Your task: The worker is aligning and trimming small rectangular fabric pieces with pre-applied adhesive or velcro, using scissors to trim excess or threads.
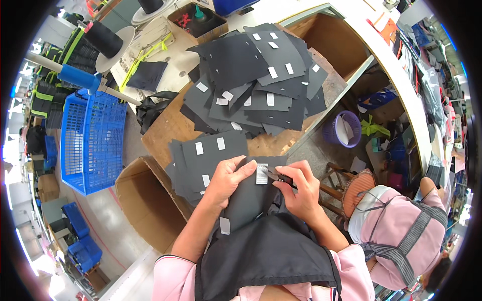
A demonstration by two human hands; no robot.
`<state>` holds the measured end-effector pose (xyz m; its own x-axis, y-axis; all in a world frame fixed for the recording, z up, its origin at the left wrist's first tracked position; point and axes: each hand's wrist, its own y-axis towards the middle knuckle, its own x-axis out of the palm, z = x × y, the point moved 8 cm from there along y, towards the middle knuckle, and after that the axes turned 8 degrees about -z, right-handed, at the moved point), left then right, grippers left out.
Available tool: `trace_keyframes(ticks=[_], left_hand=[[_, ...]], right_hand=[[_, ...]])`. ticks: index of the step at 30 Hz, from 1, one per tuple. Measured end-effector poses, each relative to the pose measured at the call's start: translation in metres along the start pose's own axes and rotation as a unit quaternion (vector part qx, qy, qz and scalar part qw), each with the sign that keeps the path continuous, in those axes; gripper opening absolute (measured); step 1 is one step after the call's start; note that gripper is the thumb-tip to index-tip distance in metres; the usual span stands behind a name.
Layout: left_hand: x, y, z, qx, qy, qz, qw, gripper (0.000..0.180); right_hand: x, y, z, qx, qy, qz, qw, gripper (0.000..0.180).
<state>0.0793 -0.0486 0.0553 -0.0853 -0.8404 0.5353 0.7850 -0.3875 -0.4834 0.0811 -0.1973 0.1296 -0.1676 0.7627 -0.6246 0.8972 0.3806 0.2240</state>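
My left hand (227, 181) pinches the upper left edge of a dark grey fabric panel (245, 200), thumb on top, close in front of my black apron. A white label (261, 174) sits near the panel's top edge, and another white label (225, 226) lies at its lower left. Between the fingers of my right hand (303, 189) is a small pair of thread snips (282, 178), its tips touching or just beside the upper label's right edge. Left of the held piece, a small stack of similar labelled panels (221, 155) lies on the brown board.
A large heap of dark panels (238, 65) covers the wooden table (266, 145). At left stand a blue plastic crate (95, 140), an open cardboard box (145, 200) and a black thread cone (104, 40). A purple basket (342, 129) is at right, near a seated person in pink (401, 231).
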Motion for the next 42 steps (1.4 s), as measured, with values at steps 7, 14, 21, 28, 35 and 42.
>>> trace_keyframes(ticks=[7, 14, 21, 28, 35, 42], left_hand=[[-0.001, -0.001, 0.004, 0.015, 0.035, 0.01, 0.999, 0.022], [0.005, -0.003, 0.006, 0.003, 0.05, -0.012, 0.999, 0.021], [0.006, -0.005, 0.006, 0.005, 0.054, -0.008, 0.998, 0.02], [0.003, -0.006, 0.001, -0.007, 0.074, -0.006, 0.997, 0.02], [0.005, -0.008, 0.009, -0.008, 0.169, -0.009, 0.986, 0.02], [-0.008, -0.022, 0.024, 0.026, 0.166, -0.096, 0.981, 0.039]], right_hand=[[-0.001, 0.001, -0.005, 0.023, -0.042, 0.0, 0.999, 0.031], [-0.004, 0.003, -0.011, -0.027, -0.079, -0.008, 0.996, 0.029], [-0.008, -0.002, -0.012, 0.002, -0.038, -0.016, 0.999, 0.029], [-0.012, -0.004, -0.013, -0.011, -0.059, 0.009, 0.998, 0.028], [-0.016, 0.012, -0.004, 0.072, 0.076, 0.012, 0.994, 0.021], [0.008, 0.011, 0.044, 0.151, 0.207, -0.165, 0.952, 0.023]])
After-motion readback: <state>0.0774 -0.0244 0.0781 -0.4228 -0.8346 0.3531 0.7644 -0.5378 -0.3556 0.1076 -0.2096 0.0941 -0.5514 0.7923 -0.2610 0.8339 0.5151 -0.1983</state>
